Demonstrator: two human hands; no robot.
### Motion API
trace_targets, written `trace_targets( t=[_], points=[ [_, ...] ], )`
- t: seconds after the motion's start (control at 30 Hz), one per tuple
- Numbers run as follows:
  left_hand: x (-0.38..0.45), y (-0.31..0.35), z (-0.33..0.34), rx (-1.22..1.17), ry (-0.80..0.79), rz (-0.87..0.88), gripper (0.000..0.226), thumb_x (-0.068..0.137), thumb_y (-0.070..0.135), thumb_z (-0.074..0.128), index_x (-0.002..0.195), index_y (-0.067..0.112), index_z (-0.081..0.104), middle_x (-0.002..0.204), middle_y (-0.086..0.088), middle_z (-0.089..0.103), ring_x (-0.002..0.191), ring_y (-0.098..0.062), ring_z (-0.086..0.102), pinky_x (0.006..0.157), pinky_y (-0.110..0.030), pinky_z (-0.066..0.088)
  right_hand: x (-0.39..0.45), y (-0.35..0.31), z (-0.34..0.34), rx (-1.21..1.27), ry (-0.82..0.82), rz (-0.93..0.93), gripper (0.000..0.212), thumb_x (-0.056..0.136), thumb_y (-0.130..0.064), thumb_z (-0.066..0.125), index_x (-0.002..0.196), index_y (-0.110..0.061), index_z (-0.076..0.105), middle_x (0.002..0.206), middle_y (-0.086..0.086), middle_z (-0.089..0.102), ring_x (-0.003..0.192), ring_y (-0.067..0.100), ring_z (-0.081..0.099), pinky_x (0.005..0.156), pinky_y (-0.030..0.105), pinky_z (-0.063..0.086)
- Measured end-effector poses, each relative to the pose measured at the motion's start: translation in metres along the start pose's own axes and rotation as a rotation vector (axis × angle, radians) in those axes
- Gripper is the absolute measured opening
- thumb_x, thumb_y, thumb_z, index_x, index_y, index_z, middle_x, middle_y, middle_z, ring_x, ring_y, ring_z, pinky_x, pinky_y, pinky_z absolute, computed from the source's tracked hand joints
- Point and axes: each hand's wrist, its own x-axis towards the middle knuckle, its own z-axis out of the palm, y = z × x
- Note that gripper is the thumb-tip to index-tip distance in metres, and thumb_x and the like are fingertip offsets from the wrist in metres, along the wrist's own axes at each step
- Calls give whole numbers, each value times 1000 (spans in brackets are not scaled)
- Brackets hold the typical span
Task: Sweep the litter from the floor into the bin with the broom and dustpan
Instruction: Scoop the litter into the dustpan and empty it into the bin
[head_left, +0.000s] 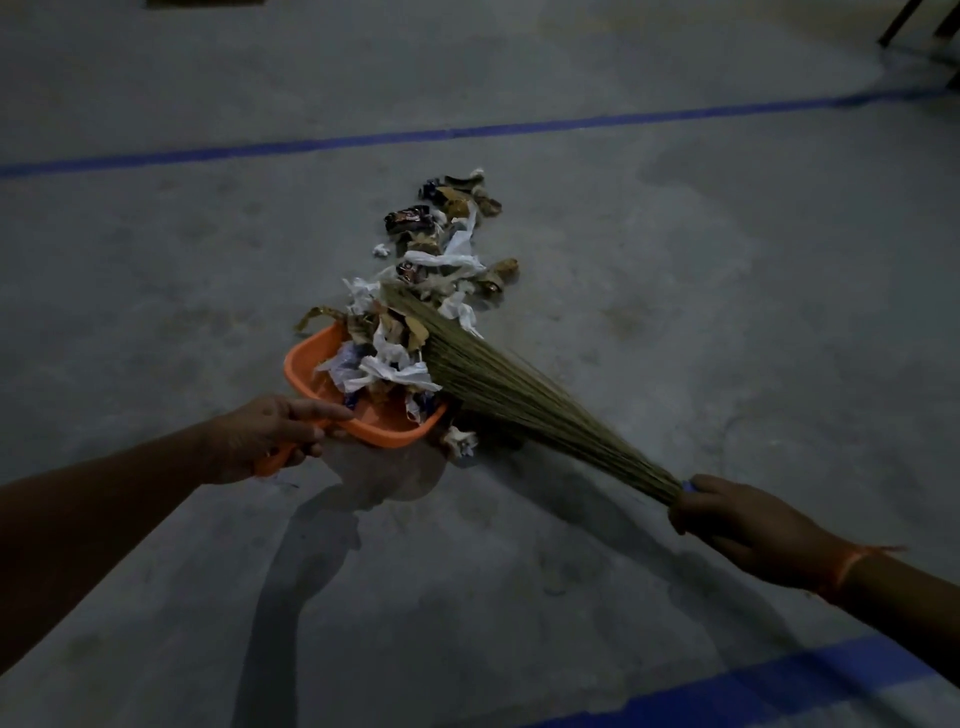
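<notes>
Left hand (265, 434) grips the handle of the orange dustpan (306, 364), fingers curled round it; the pan's mouth faces away from the person and up-frame toward the litter (447, 244). Right hand (737, 525) grips the broom (498, 384) at the bound end, fingers closed round it. The broom's long axis runs diagonally from that hand at lower right up to the bristle tips at centre, which lie on the near end of the litter, just beyond the pan's mouth. Part of the litter already sits in the pan; the rest trails in a line along the floor (727, 260), lengthwise away from the pan. One scrap lies just beside the pan's right edge, outside it. Judgement: the remaining line lies beyond the bristle tips, so the broom must reach past it and draw back toward the left hand. Bin not in view.
</notes>
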Motion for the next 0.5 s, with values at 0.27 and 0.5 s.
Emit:
trace_targets(
  t=[0.27,0.5],
  points=[
    [-3,-2,-1,-27,25,7,41,94,-9,51,124,12,70,114,-14,71,73,-15,62,53,-19,52,-1,-16,-23,550,-44,76,25,96,-4,53,96,-25,67,85,-4,63,62,10,58,55,26,50],
    [-11,-8,-7,-43,43,34,42,91,-7,55,127,11,68,111,-14,70,72,-14,63,53,-20,51,-18,-11,-41,1022,0,128,19,95,4,49,92,-6,65,68,11,54,52,24,42,47,30,40]
  ],
)
